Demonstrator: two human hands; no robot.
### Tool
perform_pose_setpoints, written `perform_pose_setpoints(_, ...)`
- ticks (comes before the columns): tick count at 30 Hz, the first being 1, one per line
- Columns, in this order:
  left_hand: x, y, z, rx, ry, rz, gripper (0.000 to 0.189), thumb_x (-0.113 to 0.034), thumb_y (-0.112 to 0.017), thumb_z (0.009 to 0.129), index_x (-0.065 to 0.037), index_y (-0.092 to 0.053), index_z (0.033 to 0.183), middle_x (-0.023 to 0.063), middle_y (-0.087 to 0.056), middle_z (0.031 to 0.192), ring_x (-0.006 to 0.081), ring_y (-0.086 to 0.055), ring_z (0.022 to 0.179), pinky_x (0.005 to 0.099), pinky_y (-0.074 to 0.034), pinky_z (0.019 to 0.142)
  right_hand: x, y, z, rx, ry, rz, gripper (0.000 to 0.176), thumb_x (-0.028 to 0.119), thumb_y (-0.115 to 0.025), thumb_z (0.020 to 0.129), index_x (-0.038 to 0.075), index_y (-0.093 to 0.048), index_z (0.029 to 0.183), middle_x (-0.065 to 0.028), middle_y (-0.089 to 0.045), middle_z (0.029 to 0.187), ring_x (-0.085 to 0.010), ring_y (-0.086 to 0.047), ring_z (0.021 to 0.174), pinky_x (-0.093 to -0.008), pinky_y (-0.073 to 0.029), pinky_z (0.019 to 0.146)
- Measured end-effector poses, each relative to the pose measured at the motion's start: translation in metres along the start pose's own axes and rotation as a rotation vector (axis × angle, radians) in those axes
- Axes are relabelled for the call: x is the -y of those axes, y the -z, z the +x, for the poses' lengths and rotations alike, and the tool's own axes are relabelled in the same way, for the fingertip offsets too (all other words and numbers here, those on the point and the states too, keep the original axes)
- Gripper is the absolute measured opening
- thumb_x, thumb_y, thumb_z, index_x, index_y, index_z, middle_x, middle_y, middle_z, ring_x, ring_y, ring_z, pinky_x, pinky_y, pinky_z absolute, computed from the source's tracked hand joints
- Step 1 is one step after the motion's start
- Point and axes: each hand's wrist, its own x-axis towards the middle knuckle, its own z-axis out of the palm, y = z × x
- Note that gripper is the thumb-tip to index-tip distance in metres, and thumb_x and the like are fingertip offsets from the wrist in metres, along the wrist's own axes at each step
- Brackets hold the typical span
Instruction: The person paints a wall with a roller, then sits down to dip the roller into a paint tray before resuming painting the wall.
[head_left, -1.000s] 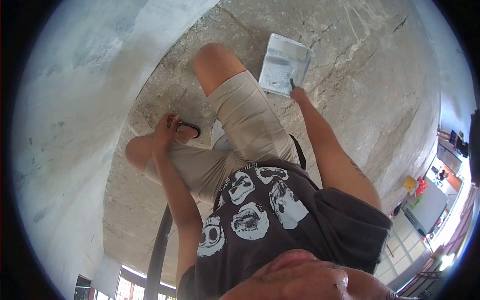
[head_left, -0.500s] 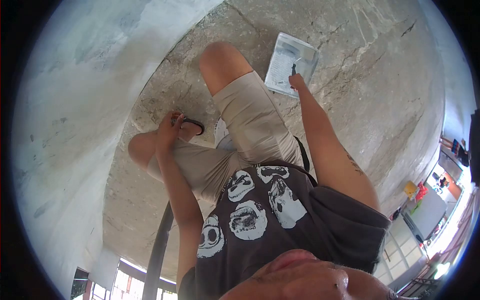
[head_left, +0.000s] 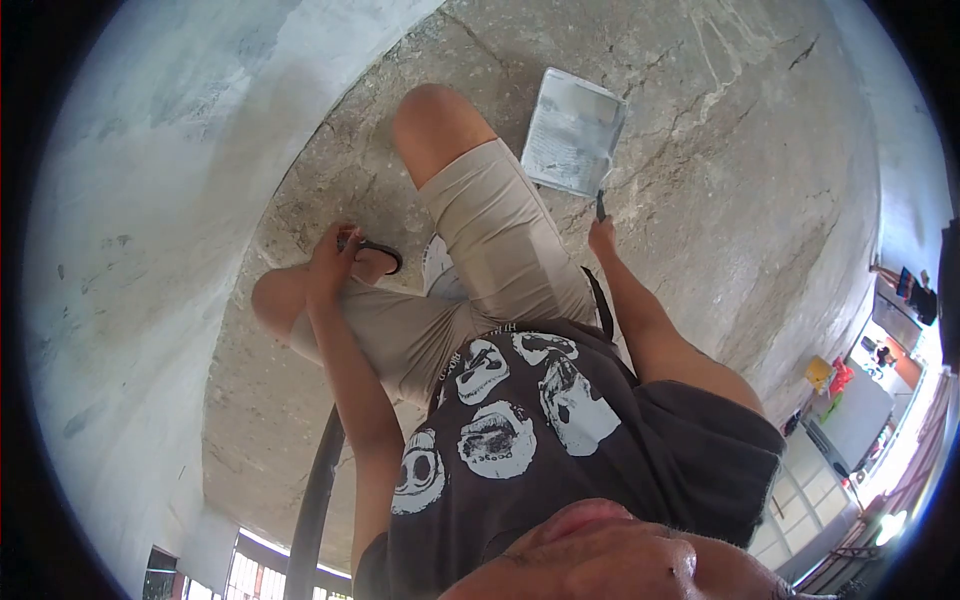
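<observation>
My right hand (head_left: 602, 235) is closed around the black handle of a paint roller (head_left: 600, 207). The roller's thin metal frame reaches over the near right corner of a paint tray (head_left: 574, 190), which lies on the floor with whitish paint in it. Its roller head is hard to make out against the paint. My left hand (head_left: 332, 262) rests by my bent left knee, fingers loosely curled and apart, close to the black sandal (head_left: 385, 252) on my foot. Nothing clearly shows in that hand.
A partly painted pale wall (head_left: 150, 220) rises on the left. Cracked, rough concrete floor (head_left: 720, 200) spreads around me. A dark pole (head_left: 318, 490) stands behind my left side. Farther right are a yellow item (head_left: 819, 374), a red bag (head_left: 840, 376) and pale furniture (head_left: 800, 500).
My right hand has drawn the paint roller back toward me, from above the tray's middle to its near right corner. The left hand stays about where it was.
</observation>
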Motion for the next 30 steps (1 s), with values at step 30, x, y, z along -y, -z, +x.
perform_pose_setpoints(30, -0.008, 0.003, -0.004, -0.032, 0.021, 0.014, 0.032, -0.031, -0.062, 0.096, -0.004, -0.063, 0.114, 0.0148, -0.071, 0.1, 0.0273, -0.069, 0.093, 0.0364, -0.051, 0.082, 0.025, -0.005, 0.074, 0.34, 0.243, -0.331, 0.05, 0.026, -0.054, 0.087, -0.006, -0.048, 0.125, -0.0341, -0.063, 0.11, -0.0463, -0.066, 0.098, -0.0516, -0.054, 0.083)
